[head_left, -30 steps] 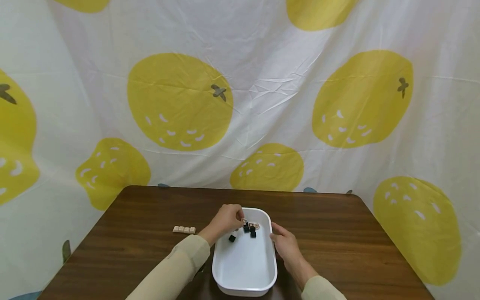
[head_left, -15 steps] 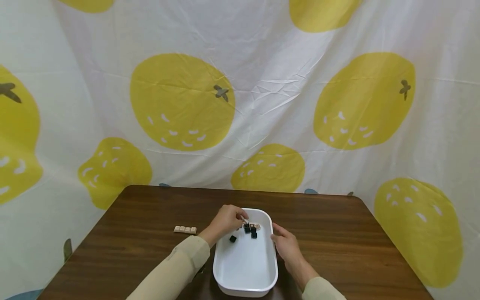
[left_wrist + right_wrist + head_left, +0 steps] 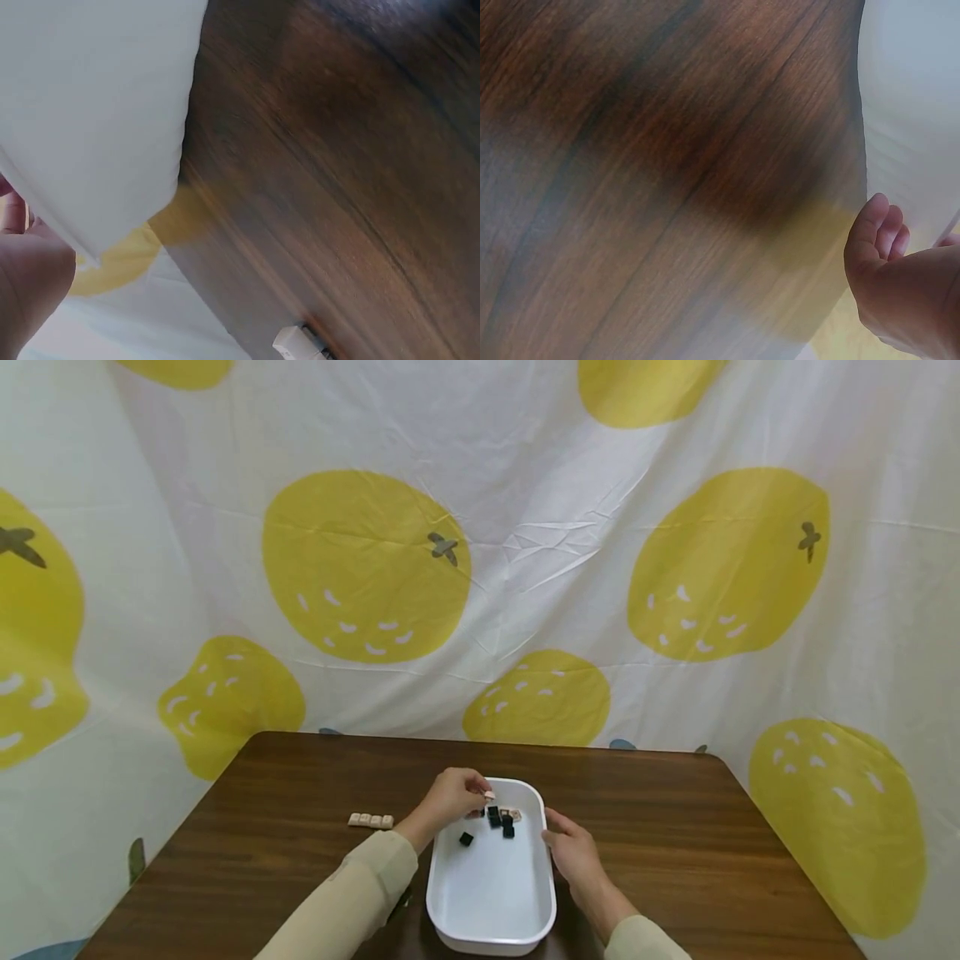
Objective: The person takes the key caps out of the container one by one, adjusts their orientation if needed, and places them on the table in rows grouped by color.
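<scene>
A white tray [image 3: 491, 893] stands lengthwise in front of me. Over its far left rim reaches my left hand [image 3: 452, 797], pinching a cream keycap [image 3: 489, 795] with thumb and fingertips. Beneath and beside that hand, several black keycaps [image 3: 493, 816] and a few cream keycaps [image 3: 515, 815] lie loose on the tray floor. One black keycap [image 3: 466, 839] sits apart, nearer the left wall. My right hand [image 3: 573, 852] grips the tray's right wall, fingers along the outside and thumb at the rim. In the right wrist view those fingers [image 3: 870, 229] lie against the white wall.
Left of the tray, a short row of cream keycaps [image 3: 371, 820] lies side by side on the dark wooden table [image 3: 660, 810]. The end of that row [image 3: 295, 343] shows low in the left wrist view. A lemon-print cloth [image 3: 525, 568] hangs behind the table's far edge.
My left fingers have lifted and turned slightly, so the pinched cream keycap now shows more plainly at their tips. My right hand stays at the tray's right wall.
</scene>
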Demonstrator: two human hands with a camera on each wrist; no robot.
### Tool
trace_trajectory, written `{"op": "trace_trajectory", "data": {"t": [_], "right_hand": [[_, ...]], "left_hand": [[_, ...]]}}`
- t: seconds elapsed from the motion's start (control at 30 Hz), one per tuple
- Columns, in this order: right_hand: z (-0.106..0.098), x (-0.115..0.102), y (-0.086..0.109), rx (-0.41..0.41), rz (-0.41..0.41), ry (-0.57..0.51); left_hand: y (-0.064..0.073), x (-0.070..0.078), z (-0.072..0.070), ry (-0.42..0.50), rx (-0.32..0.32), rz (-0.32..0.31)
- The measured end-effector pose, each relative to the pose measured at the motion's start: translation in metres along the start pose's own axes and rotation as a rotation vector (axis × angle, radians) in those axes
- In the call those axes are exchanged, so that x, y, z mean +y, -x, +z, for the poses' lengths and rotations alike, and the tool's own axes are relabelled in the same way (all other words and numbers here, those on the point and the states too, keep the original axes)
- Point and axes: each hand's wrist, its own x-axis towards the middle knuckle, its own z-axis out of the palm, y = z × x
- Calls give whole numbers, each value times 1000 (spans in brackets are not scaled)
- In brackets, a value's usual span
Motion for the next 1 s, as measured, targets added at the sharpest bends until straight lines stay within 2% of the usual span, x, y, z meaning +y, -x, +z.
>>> {"op": "trace_trajectory", "data": {"t": [0.13,0.23,0.43,0.57,0.67,0.77,0.9,1.0], "right_hand": [[-1,-1,1,2,10,2],[-1,-2,0,6,23,8],[-1,-1,0,8,10,-3],[0,0,0,12,6,-5],[0,0,0,10,-2,-9],[0,0,0,7,-4,-11],[0,0,0,8,-5,-12],[0,0,1,9,-10,-19]], "left_hand": [[-1,0,0,98,-6,-51],[-1,0,1,72,-13,-50],[0,1,4,-262,-63,54],[1,3,10,-431,-164,148],[4,4,15,-513,-244,187],[7,4,21,-560,-300,149],[9,2,28,-635,-326,96],[10,1,32,-701,-320,121]]}}
